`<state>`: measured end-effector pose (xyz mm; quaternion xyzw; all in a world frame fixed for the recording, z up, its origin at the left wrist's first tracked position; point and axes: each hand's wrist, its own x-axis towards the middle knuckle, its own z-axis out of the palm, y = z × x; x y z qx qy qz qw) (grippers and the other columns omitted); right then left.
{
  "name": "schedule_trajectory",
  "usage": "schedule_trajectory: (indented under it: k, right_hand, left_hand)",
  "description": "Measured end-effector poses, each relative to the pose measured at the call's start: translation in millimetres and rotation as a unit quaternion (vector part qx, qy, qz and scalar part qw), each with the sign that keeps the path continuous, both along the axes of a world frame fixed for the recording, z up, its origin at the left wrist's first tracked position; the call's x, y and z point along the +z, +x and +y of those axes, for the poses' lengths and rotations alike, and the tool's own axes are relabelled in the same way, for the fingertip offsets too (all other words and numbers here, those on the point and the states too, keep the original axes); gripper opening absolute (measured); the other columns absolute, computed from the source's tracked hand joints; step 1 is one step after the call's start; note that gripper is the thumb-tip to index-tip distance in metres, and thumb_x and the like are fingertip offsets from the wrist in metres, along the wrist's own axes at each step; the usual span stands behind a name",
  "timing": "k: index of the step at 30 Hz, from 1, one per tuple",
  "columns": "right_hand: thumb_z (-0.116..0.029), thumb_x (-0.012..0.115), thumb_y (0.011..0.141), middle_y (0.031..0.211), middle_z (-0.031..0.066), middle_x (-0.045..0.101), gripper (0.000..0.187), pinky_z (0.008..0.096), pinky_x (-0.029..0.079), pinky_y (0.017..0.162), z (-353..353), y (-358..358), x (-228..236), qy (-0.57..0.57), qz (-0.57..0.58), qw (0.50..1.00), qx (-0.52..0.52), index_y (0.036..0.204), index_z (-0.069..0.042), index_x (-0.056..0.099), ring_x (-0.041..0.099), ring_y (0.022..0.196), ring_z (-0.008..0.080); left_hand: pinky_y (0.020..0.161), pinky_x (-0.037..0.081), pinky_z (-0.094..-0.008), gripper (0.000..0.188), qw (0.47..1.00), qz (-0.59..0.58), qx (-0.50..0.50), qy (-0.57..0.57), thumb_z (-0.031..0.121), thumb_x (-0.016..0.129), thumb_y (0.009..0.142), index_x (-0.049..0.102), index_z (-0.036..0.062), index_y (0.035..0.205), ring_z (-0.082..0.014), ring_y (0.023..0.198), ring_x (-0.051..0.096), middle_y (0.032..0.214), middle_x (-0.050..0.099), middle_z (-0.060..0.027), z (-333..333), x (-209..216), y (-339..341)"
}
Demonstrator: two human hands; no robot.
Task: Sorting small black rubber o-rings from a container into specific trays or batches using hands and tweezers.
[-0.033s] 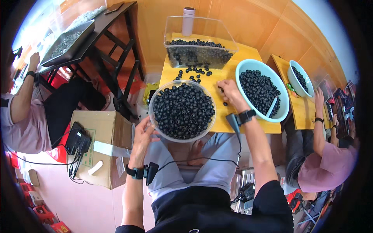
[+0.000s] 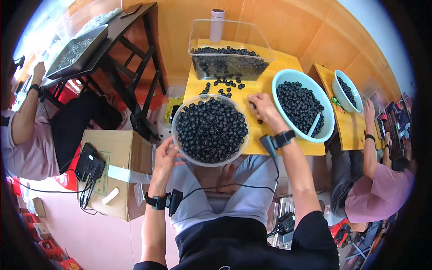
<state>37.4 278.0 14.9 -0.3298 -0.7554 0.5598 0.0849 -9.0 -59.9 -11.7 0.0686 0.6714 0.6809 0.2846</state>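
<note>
A clear round tub (image 2: 174, 131) heaped with black beads (image 2: 210, 130) sits at the front edge of the yellow table (image 2: 257, 143). My left hand (image 2: 165, 156) curls around its lower left side, fingers spread along the wall and rim. To the tub's right, my right hand (image 2: 264, 107) is low over the tabletop, thumb and fingers pinched on a small black bead (image 2: 253, 105), mostly covered. A loose bead (image 2: 259, 121) lies under that hand. Right beside it stands a pale blue basin (image 2: 330, 118) of similar black beads, with a light blue stick (image 2: 314, 125) lying in them.
At the back, a clear rectangular bin (image 2: 231, 28) holds more beads, with scattered beads (image 2: 228, 83) before it. A pink flask (image 2: 217, 26) stands behind. A cardboard box (image 2: 118, 148) is at left. Co-workers sit on both sides. A cable (image 2: 234, 185) crosses my lap.
My right hand has shifted very slightly to the left, still pinching. My left hand stays against the round tub.
</note>
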Motion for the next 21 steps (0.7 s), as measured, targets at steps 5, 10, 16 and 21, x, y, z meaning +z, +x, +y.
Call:
schedule_trajectory:
  k: [5,10,16,21]
  right_hand:
    - [-0.026,0.056,0.082,0.065,0.0139,0.059,0.027,0.0349,0.046,0.058,-62.9,-21.4,5.8,0.256,0.179,0.947,0.081,0.083,0.001,0.059,0.058,0.060,0.0257]
    - [-0.024,0.056,0.082,0.079,0.0198,0.059,0.024,0.0436,0.046,0.069,-134.3,-32.7,10.2,0.291,0.114,0.940,0.137,0.086,-0.001,0.054,0.058,0.077,0.0371]
    - [-0.016,0.059,0.079,0.089,0.0128,0.054,0.020,0.0381,0.043,0.077,-143.5,-10.9,29.6,0.384,0.232,0.876,0.178,0.094,-0.003,0.055,0.052,0.089,0.0302]
    - [-0.017,0.058,0.079,0.102,0.0143,0.051,0.026,0.0408,0.039,0.083,-89.4,14.0,16.9,0.388,0.238,0.887,0.080,0.099,0.000,0.054,0.048,0.096,0.0337]
  left_hand:
    - [0.062,0.054,-0.0282,0.039,1.000,-0.009,0.008,-0.017,0.020,0.052,0.086,0.049,0.0068,0.122,-0.0118,0.076,0.057,0.100,0.056,-0.0034,-1.4,6.1,4.3]
    - [0.059,0.053,-0.0261,0.041,1.000,-0.005,0.022,-0.015,0.021,0.053,0.086,0.047,0.0058,0.123,-0.0106,0.074,0.056,0.099,0.057,-0.0039,0.5,0.3,4.9]
    - [0.057,0.053,-0.0231,0.040,1.000,-0.005,0.022,-0.004,0.019,0.054,0.085,0.047,0.0060,0.123,-0.0075,0.074,0.055,0.096,0.058,-0.0023,-1.4,0.8,3.2]
    - [0.057,0.053,-0.0227,0.040,1.000,-0.013,0.019,0.003,0.018,0.055,0.085,0.048,0.0057,0.123,-0.0062,0.073,0.055,0.095,0.058,-0.0013,-1.3,4.7,2.1]
